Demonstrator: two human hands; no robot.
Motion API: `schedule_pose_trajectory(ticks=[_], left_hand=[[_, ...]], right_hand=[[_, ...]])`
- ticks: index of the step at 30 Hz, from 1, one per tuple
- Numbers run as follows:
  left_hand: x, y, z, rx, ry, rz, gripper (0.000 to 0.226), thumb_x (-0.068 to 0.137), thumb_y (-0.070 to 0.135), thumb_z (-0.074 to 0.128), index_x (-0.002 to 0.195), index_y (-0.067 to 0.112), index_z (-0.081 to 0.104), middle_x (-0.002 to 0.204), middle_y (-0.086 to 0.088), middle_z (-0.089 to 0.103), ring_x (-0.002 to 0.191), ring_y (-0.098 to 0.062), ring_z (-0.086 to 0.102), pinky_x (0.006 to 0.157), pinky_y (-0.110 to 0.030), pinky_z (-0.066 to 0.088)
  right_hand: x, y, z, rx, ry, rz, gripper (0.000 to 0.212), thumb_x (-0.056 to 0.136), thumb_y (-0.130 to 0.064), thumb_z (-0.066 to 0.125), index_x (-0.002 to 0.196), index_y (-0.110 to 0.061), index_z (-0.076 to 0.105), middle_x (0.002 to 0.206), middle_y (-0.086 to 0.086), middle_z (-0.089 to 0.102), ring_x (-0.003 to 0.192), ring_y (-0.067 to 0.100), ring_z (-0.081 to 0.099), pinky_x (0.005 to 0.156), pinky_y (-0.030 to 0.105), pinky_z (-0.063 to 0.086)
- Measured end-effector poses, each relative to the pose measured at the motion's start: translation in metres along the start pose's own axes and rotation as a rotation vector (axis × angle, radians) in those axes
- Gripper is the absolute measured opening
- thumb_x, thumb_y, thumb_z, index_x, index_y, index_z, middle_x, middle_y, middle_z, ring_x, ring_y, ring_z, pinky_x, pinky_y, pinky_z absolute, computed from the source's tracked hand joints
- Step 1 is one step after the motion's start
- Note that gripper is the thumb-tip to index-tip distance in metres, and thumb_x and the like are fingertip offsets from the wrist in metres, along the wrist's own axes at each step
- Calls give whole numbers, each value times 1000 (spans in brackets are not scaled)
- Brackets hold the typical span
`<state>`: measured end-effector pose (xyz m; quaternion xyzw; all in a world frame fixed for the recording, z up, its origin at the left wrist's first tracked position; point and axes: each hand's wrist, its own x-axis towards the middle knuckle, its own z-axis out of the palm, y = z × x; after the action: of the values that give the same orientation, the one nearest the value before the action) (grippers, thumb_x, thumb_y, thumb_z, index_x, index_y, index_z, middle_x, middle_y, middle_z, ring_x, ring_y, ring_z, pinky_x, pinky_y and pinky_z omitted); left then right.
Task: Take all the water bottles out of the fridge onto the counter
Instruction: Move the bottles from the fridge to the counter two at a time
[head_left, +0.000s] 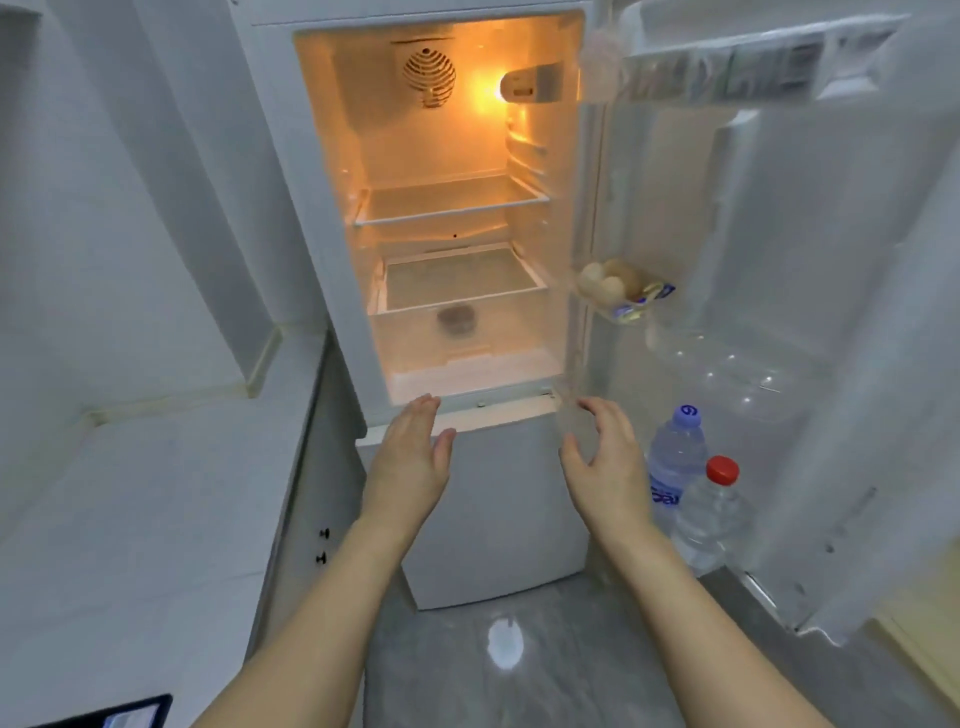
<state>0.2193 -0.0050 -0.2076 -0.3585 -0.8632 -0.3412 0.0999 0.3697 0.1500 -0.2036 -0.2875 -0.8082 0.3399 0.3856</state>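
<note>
The white fridge (332, 218) stands open, lit orange inside, and its glass shelves hold no bottles. Two water bottles stand in the lowest rack of the open door (810, 218): one with a purple-blue cap (675, 457) and, nearer to me, one with a red cap (709, 519). My left hand (410, 457) and my right hand (608, 457) are held out in front of the fridge's lower edge, palms facing each other, fingers relaxed, holding nothing. The right hand is just left of the purple-capped bottle, not touching it. The white counter (156, 493) lies to the left.
Eggs (608, 283) and small packets sit in a door tray above the bottles, with an empty clear egg tray (737, 369) below them. A dark round thing shows in the crisper drawer (457, 332). A dark device (119, 714) lies on the counter's near corner. Grey floor (519, 675) lies below.
</note>
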Motion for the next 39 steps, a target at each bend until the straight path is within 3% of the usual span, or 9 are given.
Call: schedule_pose_trajectory(ticks=[6,11,17,21,24,27,32,36,39], left_hand=[[52,55,79,-116,-238,89,49,102,26,52,146,9,44,151,-6,46,141,-20,40,113,-26,26],[78,107,127,-238,-409,126,46,100,30,56,143,16,50,145,-1,53,133,-17,48,104,-23,33],[92,150,167,-390,-585,155,44,96,31,61,138,21,54,137,4,58,128,-11,53,108,-33,42],[94,164,186,-393,-714,179,38,93,36,62,130,30,57,131,12,62,124,-8,55,102,-33,46],[91,166,199,-363,-773,192,25,91,30,63,116,29,61,114,16,67,114,-5,59,93,-20,46],[85,169,206,-355,-768,193,17,92,22,62,106,29,58,95,21,61,98,-4,57,80,-5,39],[81,157,209,-418,-606,108,26,93,36,61,117,26,58,109,10,68,100,-11,63,90,-35,52],[75,142,196,-513,-349,-43,16,94,21,63,108,27,58,100,9,66,95,-10,62,83,-27,48],[71,134,180,-593,-166,-109,16,95,17,62,106,28,57,99,13,66,91,6,60,78,-12,45]], right_hand=[[16,52,-38,-198,333,69,52,77,-20,56,128,-8,53,129,11,53,122,31,47,106,48,37],[14,99,-46,-133,393,346,62,75,-28,54,130,-1,44,131,22,44,118,44,44,100,57,39],[10,135,-38,5,361,513,59,85,-11,65,138,-5,42,131,14,50,120,32,48,101,47,41],[4,149,-30,28,438,520,25,89,-13,66,109,-1,57,104,11,60,103,33,54,92,35,39],[4,152,-27,39,467,473,17,89,-9,67,103,-3,59,97,3,56,97,29,53,89,32,38],[5,155,-27,98,491,442,16,88,-11,67,101,-6,60,97,3,58,96,27,53,91,43,43],[10,155,-31,244,509,389,16,84,-24,61,97,-15,56,94,-2,57,92,21,53,87,47,46],[24,148,-35,292,481,352,15,85,-23,63,96,-16,56,95,1,57,94,26,55,89,43,46],[37,136,-33,334,445,291,22,88,-14,66,107,-19,57,106,-1,58,106,23,53,96,32,39]])
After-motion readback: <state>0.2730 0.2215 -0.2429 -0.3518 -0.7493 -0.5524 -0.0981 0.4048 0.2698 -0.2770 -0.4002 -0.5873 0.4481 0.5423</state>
